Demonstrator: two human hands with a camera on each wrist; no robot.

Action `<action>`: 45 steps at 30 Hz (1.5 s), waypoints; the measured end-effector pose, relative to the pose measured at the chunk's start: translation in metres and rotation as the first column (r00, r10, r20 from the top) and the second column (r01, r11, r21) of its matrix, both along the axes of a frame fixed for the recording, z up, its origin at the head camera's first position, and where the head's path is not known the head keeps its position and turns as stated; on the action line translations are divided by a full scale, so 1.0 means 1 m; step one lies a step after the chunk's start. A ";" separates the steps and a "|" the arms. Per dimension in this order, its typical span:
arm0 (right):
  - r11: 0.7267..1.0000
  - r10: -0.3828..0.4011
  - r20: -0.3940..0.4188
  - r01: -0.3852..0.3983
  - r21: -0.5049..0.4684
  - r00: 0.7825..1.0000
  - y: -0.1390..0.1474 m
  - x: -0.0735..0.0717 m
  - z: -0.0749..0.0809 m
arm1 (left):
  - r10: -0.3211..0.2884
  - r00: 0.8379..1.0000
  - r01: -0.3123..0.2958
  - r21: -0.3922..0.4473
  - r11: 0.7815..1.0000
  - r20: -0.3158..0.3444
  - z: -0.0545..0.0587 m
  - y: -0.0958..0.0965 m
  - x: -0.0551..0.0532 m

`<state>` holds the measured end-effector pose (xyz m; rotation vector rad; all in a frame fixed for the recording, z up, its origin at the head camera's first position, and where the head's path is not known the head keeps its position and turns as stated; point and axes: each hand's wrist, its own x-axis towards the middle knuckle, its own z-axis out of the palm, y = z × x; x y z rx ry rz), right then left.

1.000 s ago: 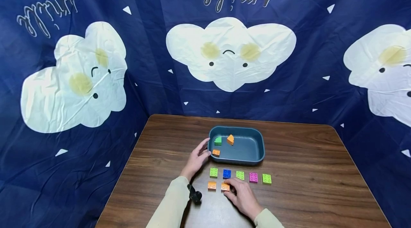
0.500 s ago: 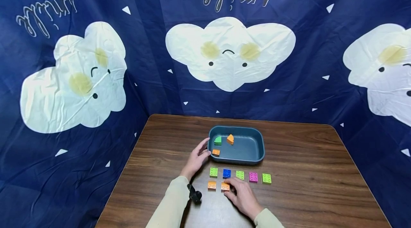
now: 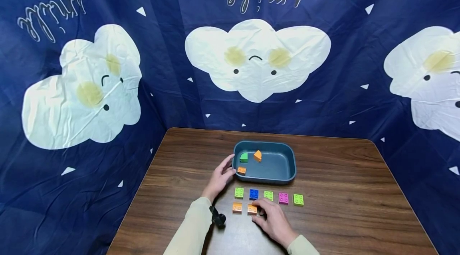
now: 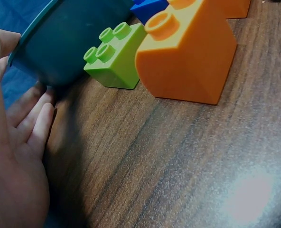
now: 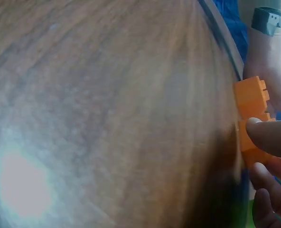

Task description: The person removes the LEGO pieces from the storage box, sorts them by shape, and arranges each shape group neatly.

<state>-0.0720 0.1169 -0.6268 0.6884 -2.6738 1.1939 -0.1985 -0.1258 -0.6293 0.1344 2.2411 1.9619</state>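
Observation:
My left hand (image 3: 217, 179) rests against the left end of a dark teal tray (image 3: 264, 179), its thumb at the rim. In the left wrist view its other fingers (image 4: 42, 124) lie low along the tray's outside. An orange two-stud brick (image 3: 252, 209) sits on the table between the spread thumb and index finger of my right hand (image 3: 274, 221), the thumb slightly apart from it in the head view. Left of it stands a matching orange brick (image 3: 237, 207). Behind runs a row: lime brick (image 3: 239, 193), blue brick (image 3: 254, 194), partly covered lime brick (image 3: 268, 195), magenta brick (image 3: 283, 198), lime brick (image 3: 298, 200).
Inside the tray lie a green curved block (image 3: 244, 157), an orange wedge-like block (image 3: 257, 156) and an orange two-stud brick (image 3: 242, 170). A black wrist camera (image 3: 218, 218) is strapped on the left arm. The wooden table (image 3: 352, 191) meets a blue curtain (image 3: 172, 99) behind.
My right thumb and fingers have spread away from the orange brick, and the hand has shifted slightly right. The brick stays put; my left hand and the tray are unchanged.

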 end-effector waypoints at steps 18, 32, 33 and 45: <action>0.999 -0.043 -0.232 0.045 0.004 0.972 0.023 -0.019 0.051 | -0.005 1.000 0.005 -0.016 1.000 -0.012 0.000 -0.001 0.000; 0.994 -0.104 -0.204 0.111 0.023 0.973 0.040 -0.065 0.076 | 0.005 1.000 -0.005 -0.022 1.000 0.004 0.002 0.000 0.000; 0.993 -0.105 -0.198 0.113 0.029 0.975 0.040 -0.068 0.077 | 0.005 1.000 -0.005 -0.022 1.000 0.001 0.002 0.000 0.000; 0.991 -0.094 -0.119 0.104 0.081 0.988 0.038 -0.100 0.081 | 0.006 1.000 -0.006 -0.023 1.000 0.006 0.003 0.000 0.001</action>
